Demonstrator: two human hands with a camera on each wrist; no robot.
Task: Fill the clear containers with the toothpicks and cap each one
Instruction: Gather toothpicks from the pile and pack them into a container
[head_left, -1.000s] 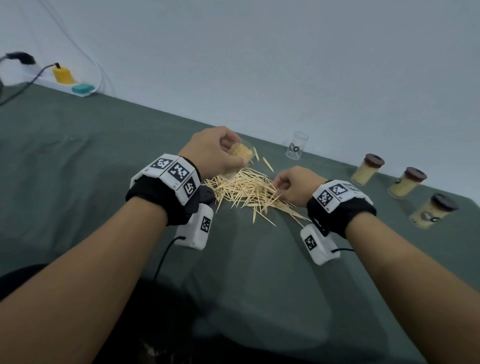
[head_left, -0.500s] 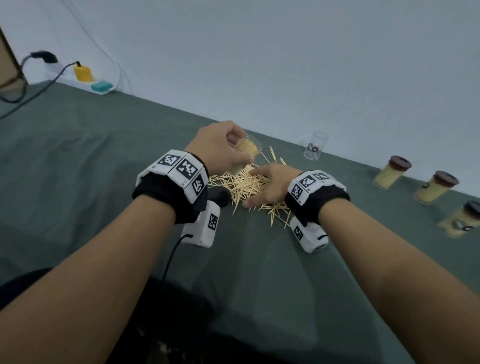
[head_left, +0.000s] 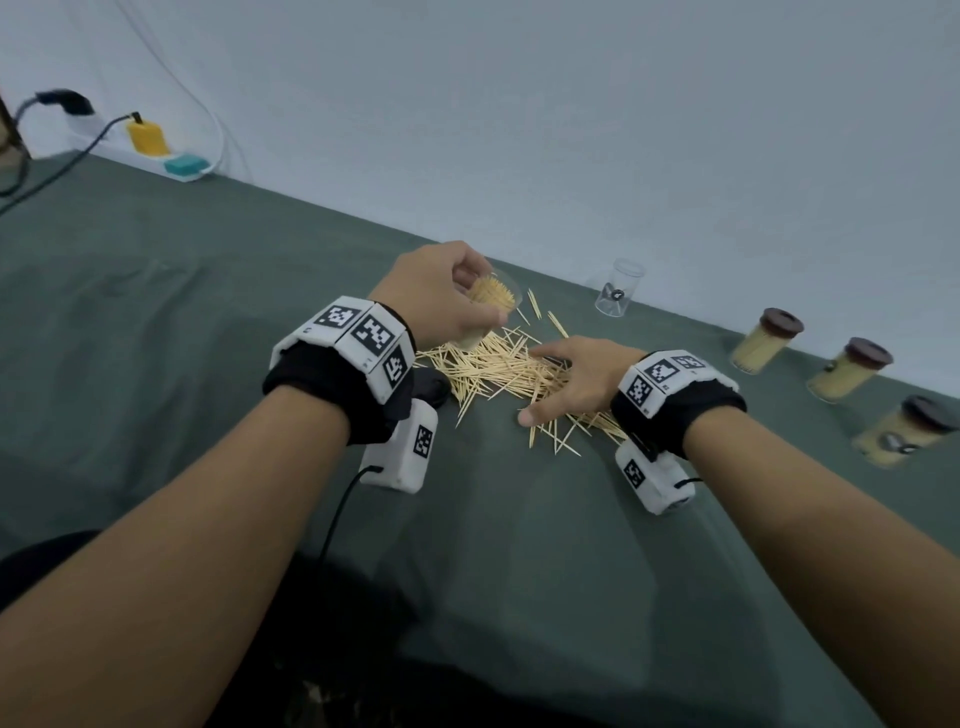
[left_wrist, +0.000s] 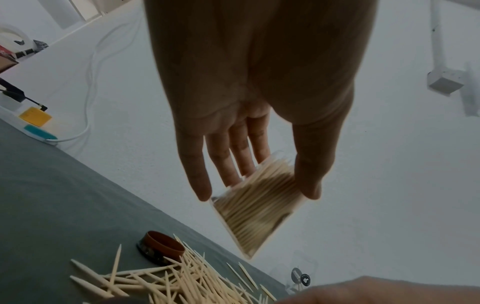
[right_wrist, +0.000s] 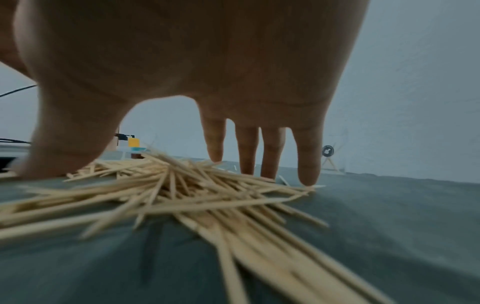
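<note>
Left hand (head_left: 439, 296) gripped a clear plastic cylinder container (left_wrist: 255, 207), tilted, packed with thin pointed wooden toothpicks. Loose toothpick pile (head_left: 506, 371) lay on the matte green cloth (head_left: 156, 312), at 5 o'clock from the container. Right hand (head_left: 582, 376) was spread flat, fingertips (right_wrist: 307, 176) touching the pile. Brown round cap (left_wrist: 161, 246) sat at the pile's 9 o'clock edge.

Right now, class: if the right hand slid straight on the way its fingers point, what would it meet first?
The right hand already touches the toothpick pile. Beyond that, probably the toothpick-filled container in the left hand; depth is unclear.
</note>
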